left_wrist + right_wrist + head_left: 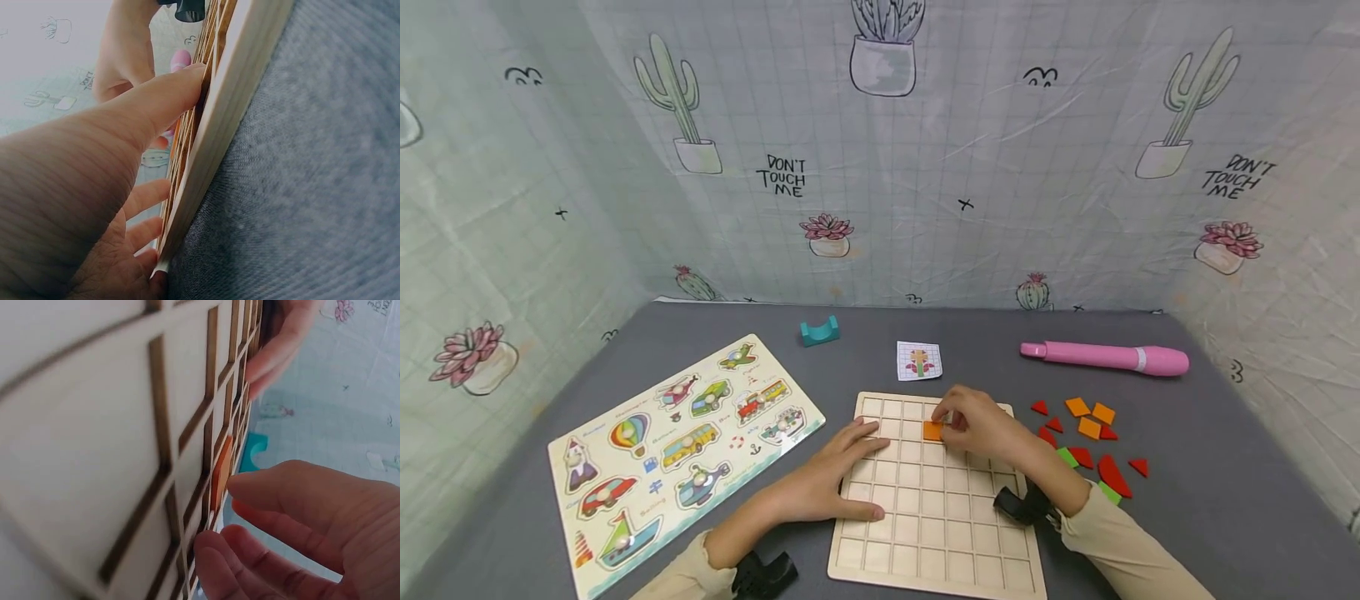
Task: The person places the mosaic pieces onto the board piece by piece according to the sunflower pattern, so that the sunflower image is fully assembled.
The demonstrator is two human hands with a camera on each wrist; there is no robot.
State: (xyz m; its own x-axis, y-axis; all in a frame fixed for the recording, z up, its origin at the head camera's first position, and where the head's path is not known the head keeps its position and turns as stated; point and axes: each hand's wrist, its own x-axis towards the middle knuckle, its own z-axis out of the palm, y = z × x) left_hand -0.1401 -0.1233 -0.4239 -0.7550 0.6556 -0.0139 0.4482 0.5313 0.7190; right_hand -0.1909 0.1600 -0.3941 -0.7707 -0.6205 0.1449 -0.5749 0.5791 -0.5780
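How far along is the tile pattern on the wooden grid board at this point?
Barely started. The wooden grid board shows only empty cells apart from one orange square tile, which the right hand is touching in the second row. The left hand rests flat on the board's left edge. Still loose on the grey table: the red, orange and green tiles. The small pattern card lies beyond the board.

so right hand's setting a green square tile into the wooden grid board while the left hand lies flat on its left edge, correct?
Not quite: the tile is orange, not green. The head view shows the right hand at an orange square tile in the wooden grid board; the right wrist view shows orange too. The left hand does lie flat on the board's left edge.
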